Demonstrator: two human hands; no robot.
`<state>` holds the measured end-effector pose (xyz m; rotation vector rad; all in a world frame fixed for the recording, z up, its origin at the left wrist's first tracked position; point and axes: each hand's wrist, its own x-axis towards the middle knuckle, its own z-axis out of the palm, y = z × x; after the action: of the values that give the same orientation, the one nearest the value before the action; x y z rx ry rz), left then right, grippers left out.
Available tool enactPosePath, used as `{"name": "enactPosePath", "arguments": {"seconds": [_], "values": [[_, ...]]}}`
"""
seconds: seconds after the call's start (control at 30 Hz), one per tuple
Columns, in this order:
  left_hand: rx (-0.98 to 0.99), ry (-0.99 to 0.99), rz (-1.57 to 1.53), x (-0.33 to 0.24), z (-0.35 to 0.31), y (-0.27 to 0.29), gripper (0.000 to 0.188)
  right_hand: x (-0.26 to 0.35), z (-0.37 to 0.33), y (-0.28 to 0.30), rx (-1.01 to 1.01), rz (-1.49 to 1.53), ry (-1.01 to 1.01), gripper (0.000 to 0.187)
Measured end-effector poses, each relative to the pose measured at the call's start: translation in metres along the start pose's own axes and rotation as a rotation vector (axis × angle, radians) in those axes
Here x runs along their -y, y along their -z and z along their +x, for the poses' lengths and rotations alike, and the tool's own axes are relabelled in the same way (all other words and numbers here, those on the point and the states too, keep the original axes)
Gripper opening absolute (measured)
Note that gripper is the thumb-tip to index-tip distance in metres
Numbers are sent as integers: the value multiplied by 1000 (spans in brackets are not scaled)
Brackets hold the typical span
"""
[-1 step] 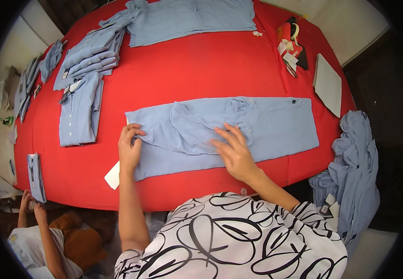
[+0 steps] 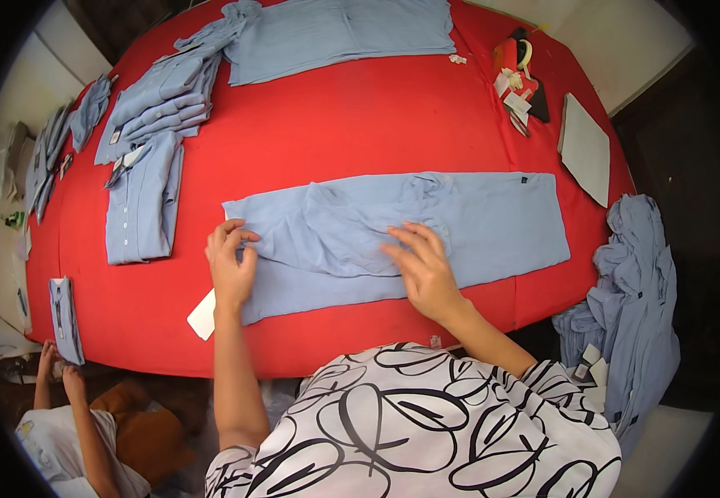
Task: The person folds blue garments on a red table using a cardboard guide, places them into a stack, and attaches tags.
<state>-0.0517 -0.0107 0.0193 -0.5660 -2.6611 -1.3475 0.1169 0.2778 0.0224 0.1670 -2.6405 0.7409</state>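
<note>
A light blue shirt (image 2: 501,220) lies lengthwise across the red table, its long side folded in and a crumpled sleeve (image 2: 347,228) laid over it. At the shirt's left end is my left hand (image 2: 231,267), with its thumb and fingers apart near the edge. My right hand (image 2: 428,278) hovers over or lightly touches the sleeve near the middle, fingers spread and slightly blurred. Neither hand shows a grip on the cloth. A white card (image 2: 202,315) pokes out beside my left wrist, partly hidden behind it.
A folded buttoned shirt (image 2: 142,203) and a shirt stack (image 2: 165,104) lie left on the red table (image 2: 335,124). Flat blue garments (image 2: 339,41) lie at the far side. A white board (image 2: 586,149) and hanging shirts (image 2: 638,307) are right. Another person (image 2: 86,432) sits lower left.
My right hand has shifted slightly to the right over the sleeve. My left hand has edged a little to the left. The shirt lies as before.
</note>
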Motion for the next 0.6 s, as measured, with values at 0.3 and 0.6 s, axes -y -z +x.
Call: {"name": "enactPosePath", "arguments": {"seconds": [0.3, 0.6], "values": [[103, -299, 330, -42, -28, -64, 55, -35, 41, 8, -126, -201, -244, 19], [141, -300, 402, -32, -34, -68, 66, -47, 17, 44, -186, -134, -605, 33]]}}
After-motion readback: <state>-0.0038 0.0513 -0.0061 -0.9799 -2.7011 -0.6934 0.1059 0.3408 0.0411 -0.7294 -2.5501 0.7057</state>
